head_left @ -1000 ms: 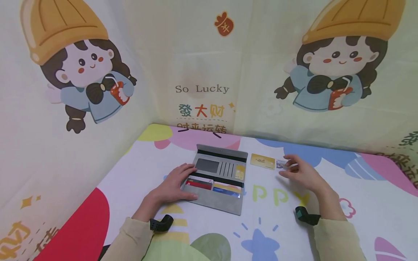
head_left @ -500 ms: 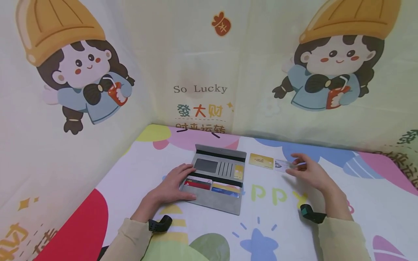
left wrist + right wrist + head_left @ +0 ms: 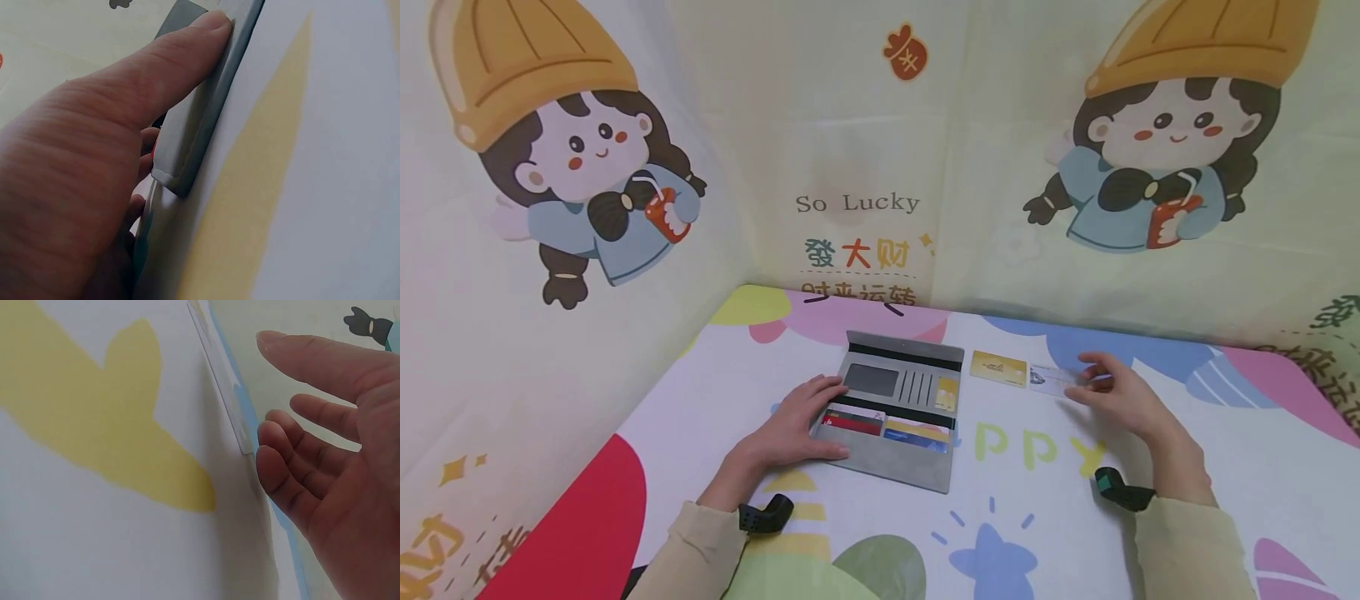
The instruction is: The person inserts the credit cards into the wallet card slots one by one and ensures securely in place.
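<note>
A grey wallet [image 3: 895, 472] lies unfolded on the table. My left hand [image 3: 792, 423] rests on its left edge, and in the left wrist view the straight thumb [image 3: 181, 59] presses on the front flap. Tucked in the wallet's pockets are a red card [image 3: 852, 424], a blue-and-yellow card [image 3: 917, 437] and a gold card [image 3: 947, 394]. Right of the wallet a gold card [image 3: 998, 368] lies flat beside a pale printed card [image 3: 1049, 381]. My right hand [image 3: 1122, 396] hovers by the pale card's right end, fingers loosely bent and nothing between them.
A patterned cloth [image 3: 1015, 533] with cartoon prints covers the table. Printed backdrop walls [image 3: 850, 125] rise behind and at the left. Each wrist carries a small black camera, such as the one on the right [image 3: 1122, 490].
My right hand has shifted to the right and let go of the pale card, which now shows more of its face beside the gold one. The left hand stays on the wallet.
</note>
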Motion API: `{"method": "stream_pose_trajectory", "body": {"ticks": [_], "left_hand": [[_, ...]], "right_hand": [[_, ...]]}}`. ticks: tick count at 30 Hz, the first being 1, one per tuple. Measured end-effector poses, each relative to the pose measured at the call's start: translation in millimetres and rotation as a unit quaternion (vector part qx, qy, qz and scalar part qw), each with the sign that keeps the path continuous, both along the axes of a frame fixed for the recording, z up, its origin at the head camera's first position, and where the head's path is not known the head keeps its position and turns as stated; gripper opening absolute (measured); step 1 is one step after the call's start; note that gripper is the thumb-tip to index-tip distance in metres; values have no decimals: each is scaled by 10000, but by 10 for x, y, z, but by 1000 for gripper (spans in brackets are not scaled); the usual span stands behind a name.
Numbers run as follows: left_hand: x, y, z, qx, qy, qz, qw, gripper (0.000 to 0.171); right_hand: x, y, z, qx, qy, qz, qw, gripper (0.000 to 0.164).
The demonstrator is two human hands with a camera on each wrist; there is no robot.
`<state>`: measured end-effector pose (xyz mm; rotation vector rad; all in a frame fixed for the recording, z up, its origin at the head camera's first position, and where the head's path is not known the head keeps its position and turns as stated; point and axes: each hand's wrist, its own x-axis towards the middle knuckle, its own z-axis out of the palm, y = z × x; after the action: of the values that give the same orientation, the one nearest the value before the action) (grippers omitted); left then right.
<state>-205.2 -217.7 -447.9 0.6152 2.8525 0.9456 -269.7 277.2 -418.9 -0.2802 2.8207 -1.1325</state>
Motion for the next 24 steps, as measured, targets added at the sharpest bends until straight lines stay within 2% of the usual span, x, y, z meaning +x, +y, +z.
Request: {"method": "stream_pose_trajectory", "body": {"ticks": [11,24], "left_hand": [[2,1,8,-22,-26,31,10000,93],[4,-3,-13,-23,8,29,10000,92]], "right_hand": [[16,59,-51,68,-104,-237,9996,75],[2,84,-112,344,47,-102,9993,69]]}}
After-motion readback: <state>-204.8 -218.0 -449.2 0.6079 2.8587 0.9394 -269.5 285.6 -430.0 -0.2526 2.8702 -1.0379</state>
